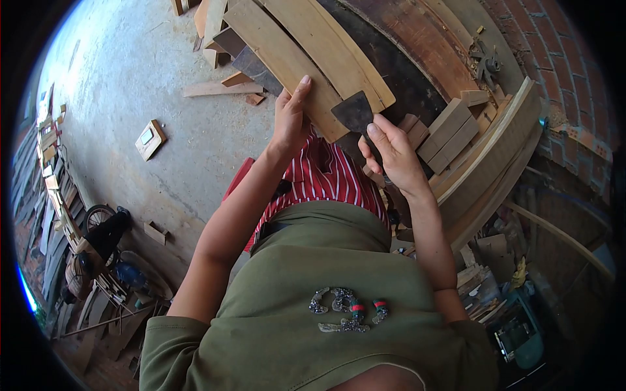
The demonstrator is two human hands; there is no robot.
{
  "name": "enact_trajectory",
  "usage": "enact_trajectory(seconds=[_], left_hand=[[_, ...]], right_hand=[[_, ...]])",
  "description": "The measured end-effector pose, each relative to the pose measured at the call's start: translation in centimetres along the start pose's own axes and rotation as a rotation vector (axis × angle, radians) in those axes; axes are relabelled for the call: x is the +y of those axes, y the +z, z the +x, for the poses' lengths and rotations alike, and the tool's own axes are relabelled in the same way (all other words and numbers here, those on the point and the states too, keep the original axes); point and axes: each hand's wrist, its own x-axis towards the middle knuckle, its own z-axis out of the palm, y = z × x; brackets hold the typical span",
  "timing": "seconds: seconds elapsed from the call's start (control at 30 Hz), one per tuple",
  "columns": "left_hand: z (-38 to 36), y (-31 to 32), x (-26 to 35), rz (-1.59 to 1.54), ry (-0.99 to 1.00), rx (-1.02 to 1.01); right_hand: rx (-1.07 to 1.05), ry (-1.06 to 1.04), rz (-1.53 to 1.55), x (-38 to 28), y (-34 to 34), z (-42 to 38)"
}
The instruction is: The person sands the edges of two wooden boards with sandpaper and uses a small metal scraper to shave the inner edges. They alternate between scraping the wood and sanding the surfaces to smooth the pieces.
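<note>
My left hand [291, 117] grips the near end of a long pale wooden board [280, 49], with the thumb on its top face. In my right hand [391, 146] is a scraper [354, 114] with a wide dark blade, held by its handle. The blade lies over the near ends of the held board and of a second pale board [339, 45] beside it. Whether the blade touches the wood I cannot tell.
Several wood blocks [450, 137] lie right of my right hand, beside a long curved plank [495, 156]. A reddish plank [417, 39] is farther back. On the concrete floor [195, 143] are offcuts and a small wooden piece [151, 139]. A brick wall [554, 58] stands right.
</note>
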Motion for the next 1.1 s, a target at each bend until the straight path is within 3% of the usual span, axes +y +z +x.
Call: enact_trajectory(seconds=[0.13,0.23,0.3,0.33,0.7,1.0,1.1], left_hand=[[-0.1,0.2,0.1,0.002,-0.015,0.016],[-0.1,0.2,0.0,0.011,-0.016,0.023],[-0.2,0.3,0.2,0.018,-0.015,0.018],[-0.2,0.4,0.3,-0.002,-0.013,0.008],[0.0,-0.1,0.2,-0.027,-0.03,-0.011],[-0.5,0.5,0.7,-0.016,-0.047,0.029],[0.3,-0.8,-0.1,-0.024,-0.036,-0.048]], right_hand=[[0.067,-0.052,-0.043,-0.5,0.7,-0.1],[0.308,-0.341,-0.54,-0.5,1.6,0.0],[0.36,-0.5,-0.961,-0.5,2.2,0.1],[0.362,-0.405,-1.114,-0.9,2.9,0.0],[0.259,-0.377,-1.262,-0.5,3.6,1.9],[0.285,-0.365,-1.223,0.3,4.0,2.1],[0.379,-0.42,-1.211,0.3,4.7,3.6]])
